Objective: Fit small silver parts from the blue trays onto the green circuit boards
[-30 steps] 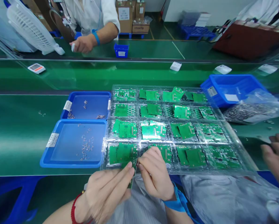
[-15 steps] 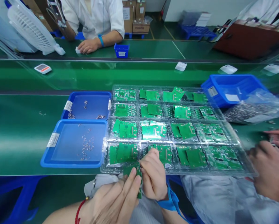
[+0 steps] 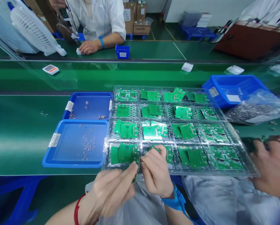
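My left hand [image 3: 114, 190], with a red cord at the wrist, grips a green circuit board [image 3: 135, 177] just off the table's front edge. The board is seen nearly edge-on, and fingers hide most of it. Against the board's upper edge, my right hand [image 3: 155, 172] is closed in a pinch; whatever is between its fingertips is too small to make out. Just beyond both hands lies a clear compartment tray [image 3: 140, 123] with green circuit boards [image 3: 128, 152] in its cells. To the left, a blue tray [image 3: 71, 156] contains small metal parts [image 3: 87, 145].
A second blue tray [image 3: 93, 103] holds more metal pieces. At the right are a blue bin [image 3: 238, 82], a bag of metal parts [image 3: 245, 109] and a co-worker's hand [image 3: 268, 165]. Across the green belt [image 3: 130, 73] sits another person near a fan [image 3: 32, 29].
My left hand has turned the circuit board from showing its face to nearly edge-on. My right hand has shifted slightly right. White items on the belt have moved right.
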`<state>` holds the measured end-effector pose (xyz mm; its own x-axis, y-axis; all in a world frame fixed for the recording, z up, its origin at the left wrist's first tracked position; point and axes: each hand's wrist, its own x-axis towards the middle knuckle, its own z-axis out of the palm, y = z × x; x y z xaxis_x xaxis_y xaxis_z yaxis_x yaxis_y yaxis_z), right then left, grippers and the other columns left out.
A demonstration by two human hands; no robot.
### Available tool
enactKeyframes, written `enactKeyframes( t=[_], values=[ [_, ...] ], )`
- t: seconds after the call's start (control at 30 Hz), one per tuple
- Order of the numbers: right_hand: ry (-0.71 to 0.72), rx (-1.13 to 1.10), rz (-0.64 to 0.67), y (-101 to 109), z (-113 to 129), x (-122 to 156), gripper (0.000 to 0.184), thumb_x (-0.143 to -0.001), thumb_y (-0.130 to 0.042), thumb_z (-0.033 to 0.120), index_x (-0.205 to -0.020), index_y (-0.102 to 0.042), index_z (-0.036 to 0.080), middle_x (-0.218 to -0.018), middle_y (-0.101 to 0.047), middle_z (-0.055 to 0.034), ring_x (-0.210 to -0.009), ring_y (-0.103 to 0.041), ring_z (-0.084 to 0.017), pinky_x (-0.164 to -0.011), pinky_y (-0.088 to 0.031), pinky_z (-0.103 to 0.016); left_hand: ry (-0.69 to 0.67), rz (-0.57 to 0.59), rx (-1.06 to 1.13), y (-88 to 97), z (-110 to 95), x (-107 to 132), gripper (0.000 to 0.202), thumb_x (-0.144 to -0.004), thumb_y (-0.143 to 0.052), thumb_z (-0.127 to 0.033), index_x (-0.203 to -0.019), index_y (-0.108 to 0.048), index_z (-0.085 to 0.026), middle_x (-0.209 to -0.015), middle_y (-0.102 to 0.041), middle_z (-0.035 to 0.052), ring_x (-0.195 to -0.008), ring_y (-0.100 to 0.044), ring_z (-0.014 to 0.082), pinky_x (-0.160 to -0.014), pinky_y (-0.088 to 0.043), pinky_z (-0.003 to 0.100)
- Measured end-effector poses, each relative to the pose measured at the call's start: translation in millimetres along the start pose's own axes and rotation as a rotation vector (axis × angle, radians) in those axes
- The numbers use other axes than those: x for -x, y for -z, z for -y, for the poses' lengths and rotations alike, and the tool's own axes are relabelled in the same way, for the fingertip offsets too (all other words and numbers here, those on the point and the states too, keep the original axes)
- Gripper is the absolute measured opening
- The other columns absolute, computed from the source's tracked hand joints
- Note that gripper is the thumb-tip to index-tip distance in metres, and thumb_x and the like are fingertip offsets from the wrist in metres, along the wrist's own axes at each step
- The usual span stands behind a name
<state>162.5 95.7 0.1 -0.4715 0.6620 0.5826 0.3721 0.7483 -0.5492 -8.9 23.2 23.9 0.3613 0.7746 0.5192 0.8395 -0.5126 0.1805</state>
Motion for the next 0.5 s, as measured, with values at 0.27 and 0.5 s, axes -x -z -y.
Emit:
enactKeyframes(
  t=[0.27,0.5],
  values=[
    [-0.055,-0.212,-0.066,12.8,11.0,-16.0,0.013,-0.081,-0.043,0.01,-0.074,-0.048,0.019,-0.062,-0.041,0.0055,-0.059,-0.04,-0.01,-0.084,-0.031,-0.039,0.223,-0.187,0.173,17.9,-0.5,-18.6,0.022,-0.094,-0.046,-0.014,-0.107,-0.064,-0.017,-0.065,-0.072,-0.0057,-0.053,-0.066,0.0053,-0.06,-0.053,0.011],
    [-0.065,-0.274,-0.269,9.3,20.7,-11.4,0.016,-0.077,-0.05,0.01,-0.088,-0.056,0.019,-0.067,-0.053,0.0048,-0.063,-0.051,-0.012,-0.091,-0.035,-0.046,0.199,-0.212,0.121,31.4,0.2,-20.3,0.018,-0.095,-0.047,-0.017,-0.103,-0.063,-0.02,-0.071,-0.075,-0.0069,-0.054,-0.067,0.0043,-0.063,-0.055,0.009]
  ],
)
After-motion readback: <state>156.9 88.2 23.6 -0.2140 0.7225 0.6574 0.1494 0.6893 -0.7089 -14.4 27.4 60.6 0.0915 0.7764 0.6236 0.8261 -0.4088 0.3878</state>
